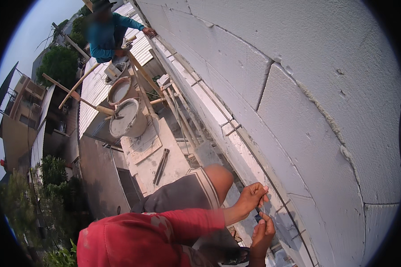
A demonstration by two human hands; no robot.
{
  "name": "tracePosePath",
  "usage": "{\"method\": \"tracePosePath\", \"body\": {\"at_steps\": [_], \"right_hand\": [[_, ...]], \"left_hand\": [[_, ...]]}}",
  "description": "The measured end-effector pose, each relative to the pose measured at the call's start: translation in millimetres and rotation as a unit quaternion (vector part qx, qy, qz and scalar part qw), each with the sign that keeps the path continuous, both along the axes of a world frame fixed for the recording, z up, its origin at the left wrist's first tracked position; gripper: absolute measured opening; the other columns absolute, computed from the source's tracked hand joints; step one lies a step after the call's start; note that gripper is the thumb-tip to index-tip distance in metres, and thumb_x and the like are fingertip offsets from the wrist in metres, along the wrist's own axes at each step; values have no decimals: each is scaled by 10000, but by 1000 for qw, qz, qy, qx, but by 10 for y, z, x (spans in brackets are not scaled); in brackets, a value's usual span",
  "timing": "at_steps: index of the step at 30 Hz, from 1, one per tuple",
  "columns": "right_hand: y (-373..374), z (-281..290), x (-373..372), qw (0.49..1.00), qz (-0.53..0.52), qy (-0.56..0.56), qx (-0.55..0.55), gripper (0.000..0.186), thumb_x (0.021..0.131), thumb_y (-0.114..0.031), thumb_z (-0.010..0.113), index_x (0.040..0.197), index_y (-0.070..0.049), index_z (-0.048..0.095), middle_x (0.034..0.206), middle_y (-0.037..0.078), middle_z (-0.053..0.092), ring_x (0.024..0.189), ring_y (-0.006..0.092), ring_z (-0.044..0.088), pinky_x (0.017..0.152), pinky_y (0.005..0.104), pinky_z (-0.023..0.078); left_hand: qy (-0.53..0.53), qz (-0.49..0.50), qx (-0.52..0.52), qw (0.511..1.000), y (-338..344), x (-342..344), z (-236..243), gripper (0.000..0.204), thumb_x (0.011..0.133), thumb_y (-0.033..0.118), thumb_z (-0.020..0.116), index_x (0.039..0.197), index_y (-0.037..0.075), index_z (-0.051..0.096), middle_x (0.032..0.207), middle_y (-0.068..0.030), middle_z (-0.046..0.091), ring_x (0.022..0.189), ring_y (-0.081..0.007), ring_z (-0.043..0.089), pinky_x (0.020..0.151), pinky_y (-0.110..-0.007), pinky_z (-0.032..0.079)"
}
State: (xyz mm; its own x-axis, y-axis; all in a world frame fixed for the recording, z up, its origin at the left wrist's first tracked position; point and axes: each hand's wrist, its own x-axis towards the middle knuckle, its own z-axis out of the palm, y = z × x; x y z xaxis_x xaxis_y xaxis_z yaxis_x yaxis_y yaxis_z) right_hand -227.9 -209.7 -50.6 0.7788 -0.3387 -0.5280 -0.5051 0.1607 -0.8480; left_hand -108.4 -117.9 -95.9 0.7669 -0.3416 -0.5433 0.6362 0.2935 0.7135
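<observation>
My left hand (250,199), at the end of a red sleeve, pinches a thin wire-like strand (262,207) beside the wall ledge. Just below it, my right hand (262,233) has its fingers closed around the lower part of the same strand. A small dark blue piece (257,217) shows between the hands; its kind is too small to make out. Close to my fingers, a long dark reinforcing bar (272,184) with short crosspieces runs along the pale ledge (243,149) at the foot of the white block wall (298,115).
A plank platform (173,144) holds a two-handled metal tool (161,167) and a bucket of grey mortar (136,122). Behind stands a second bucket (120,91). Bamboo poles (182,113) line the wall. A co-worker in teal (104,38) touches the ledge's far end.
</observation>
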Motion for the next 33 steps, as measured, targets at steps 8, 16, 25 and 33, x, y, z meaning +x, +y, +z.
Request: {"method": "tracePosePath", "body": {"at_steps": [8,16,25,33], "right_hand": [[13,159,-21,992,128,4,-4,372,1042,-163,471,1366,7,534,696,37,593,551,52,477,486,209,375],[-73,-179,-36,996,25,-46,-67,362,1007,-76,508,1355,-48,603,768,3,606,609,57,491,580,241,433],[-123,-545,-190,991,-82,-86,-60,307,902,-57,547,1174,-19,683,871,159,723,714,197,682,680,339,530],[-202,-551,-258,957,-31,-91,-273,389,900,-41,497,1251,-83,658,835,184,704,702,324,697,664,383,532]], "left_hand": [[49,0,43,998,39,-44,-165,281,1017,271,625,810,89,577,696,-21,645,534,-66,496,504,-233,410],[98,-93,-38,990,29,-96,-301,223,1008,255,643,902,59,652,796,-34,679,622,-90,555,604,-242,469],[122,-194,-62,971,24,-112,-493,185,1009,198,637,1115,49,664,1099,-44,663,733,-90,575,622,-225,493],[124,-267,-65,953,-111,-20,-574,144,989,168,656,1082,59,671,933,-4,660,734,-91,582,652,-231,495]]}}
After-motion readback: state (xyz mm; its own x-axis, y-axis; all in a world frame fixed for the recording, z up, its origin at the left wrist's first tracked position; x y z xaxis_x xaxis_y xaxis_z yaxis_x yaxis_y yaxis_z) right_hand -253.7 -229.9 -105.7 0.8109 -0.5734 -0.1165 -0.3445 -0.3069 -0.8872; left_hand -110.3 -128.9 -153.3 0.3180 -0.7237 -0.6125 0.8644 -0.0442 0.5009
